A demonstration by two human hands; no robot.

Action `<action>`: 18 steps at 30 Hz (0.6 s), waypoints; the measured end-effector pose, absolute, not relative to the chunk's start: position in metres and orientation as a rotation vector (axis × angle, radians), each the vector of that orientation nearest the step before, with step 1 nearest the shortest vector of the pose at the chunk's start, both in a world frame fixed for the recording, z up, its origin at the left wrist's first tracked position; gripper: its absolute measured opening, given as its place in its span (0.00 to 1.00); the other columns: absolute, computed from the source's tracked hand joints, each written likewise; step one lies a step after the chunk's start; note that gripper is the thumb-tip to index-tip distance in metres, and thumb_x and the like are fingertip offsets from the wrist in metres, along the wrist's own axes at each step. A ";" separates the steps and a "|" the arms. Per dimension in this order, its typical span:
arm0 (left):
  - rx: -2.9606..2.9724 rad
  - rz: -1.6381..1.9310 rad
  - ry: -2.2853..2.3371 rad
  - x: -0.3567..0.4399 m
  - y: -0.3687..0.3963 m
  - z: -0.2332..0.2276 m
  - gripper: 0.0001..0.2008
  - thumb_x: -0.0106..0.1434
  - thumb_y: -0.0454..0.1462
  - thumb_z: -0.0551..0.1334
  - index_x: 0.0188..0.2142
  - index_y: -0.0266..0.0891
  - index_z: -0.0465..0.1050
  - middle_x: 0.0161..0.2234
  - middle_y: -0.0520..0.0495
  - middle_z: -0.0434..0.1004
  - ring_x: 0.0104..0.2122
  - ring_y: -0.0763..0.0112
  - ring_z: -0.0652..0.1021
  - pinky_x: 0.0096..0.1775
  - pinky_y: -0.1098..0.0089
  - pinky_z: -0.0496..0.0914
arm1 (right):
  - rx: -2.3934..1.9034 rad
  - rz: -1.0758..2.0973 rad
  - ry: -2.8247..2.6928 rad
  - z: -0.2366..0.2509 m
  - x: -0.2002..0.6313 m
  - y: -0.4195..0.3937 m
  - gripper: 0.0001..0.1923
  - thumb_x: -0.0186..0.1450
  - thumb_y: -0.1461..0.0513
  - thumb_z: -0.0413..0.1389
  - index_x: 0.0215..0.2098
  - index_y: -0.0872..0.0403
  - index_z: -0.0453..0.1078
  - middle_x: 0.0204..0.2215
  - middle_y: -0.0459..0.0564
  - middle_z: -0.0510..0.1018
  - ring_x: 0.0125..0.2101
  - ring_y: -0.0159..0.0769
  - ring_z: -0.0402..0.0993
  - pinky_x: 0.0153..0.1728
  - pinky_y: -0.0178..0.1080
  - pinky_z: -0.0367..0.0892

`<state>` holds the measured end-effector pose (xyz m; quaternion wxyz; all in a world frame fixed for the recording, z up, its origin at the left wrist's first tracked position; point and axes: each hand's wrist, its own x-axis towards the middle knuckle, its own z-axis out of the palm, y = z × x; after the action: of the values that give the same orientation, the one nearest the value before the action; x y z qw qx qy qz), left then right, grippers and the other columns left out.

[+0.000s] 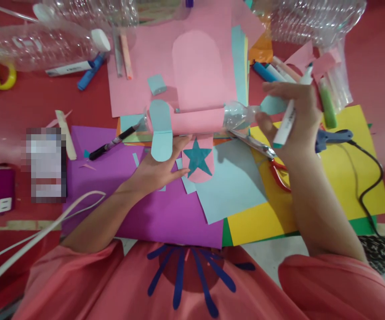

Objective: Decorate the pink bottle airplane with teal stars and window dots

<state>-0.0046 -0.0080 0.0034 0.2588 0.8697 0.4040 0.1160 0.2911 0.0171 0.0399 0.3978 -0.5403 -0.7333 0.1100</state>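
Hands both engaged at a paper-wrapped bottle (212, 119) lying on its side at table centre. Left hand (155, 171) is flat and unclenched beneath it, fingertips touching the pink wrap beside a light blue paper flap (161, 130). Right hand (290, 122) is clenched around a white marker (286, 121), held tip down, near the bottle's clear neck; a light blue paper piece (272, 105) sits at its fingertips. A teal star (197, 159) marks a pink tab hanging under the bottle. Scissors (262, 153) with red handles lie just below the right hand on yellow paper (352, 182). A black marker (112, 143) rests on purple paper (112, 178). A blue glue gun (332, 137) lies right of the wrist. 2 clear empty bottles (46, 42) occupy the far edge.
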 end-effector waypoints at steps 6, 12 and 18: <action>2.404 0.421 1.167 -0.004 -0.007 0.003 0.34 0.69 0.45 0.58 0.69 0.42 0.44 0.65 0.39 0.62 0.63 0.55 0.66 0.61 0.55 0.65 | -1.515 0.546 -2.000 0.023 0.312 0.032 0.22 0.50 0.63 0.70 0.32 0.48 0.60 0.39 0.53 0.80 0.39 0.43 0.75 0.41 0.45 0.66; 2.541 0.621 1.073 -0.005 -0.003 0.005 0.29 0.73 0.49 0.48 0.68 0.41 0.45 0.65 0.36 0.61 0.65 0.55 0.63 0.64 0.52 0.59 | -1.591 0.536 -1.870 0.024 0.301 0.029 0.21 0.51 0.62 0.69 0.28 0.47 0.57 0.24 0.45 0.72 0.26 0.34 0.66 0.30 0.40 0.60; 2.511 0.625 0.856 -0.003 -0.009 0.009 0.25 0.74 0.46 0.49 0.67 0.44 0.50 0.63 0.37 0.65 0.62 0.57 0.67 0.60 0.55 0.64 | -1.428 0.030 -1.921 0.023 0.278 0.012 0.20 0.63 0.48 0.59 0.26 0.48 0.54 0.18 0.43 0.67 0.19 0.33 0.60 0.25 0.39 0.61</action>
<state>-0.0028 -0.0087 0.0087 0.2063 0.9015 0.3074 0.2243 0.2777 0.0121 0.0231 0.3650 -0.5554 -0.7471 0.0115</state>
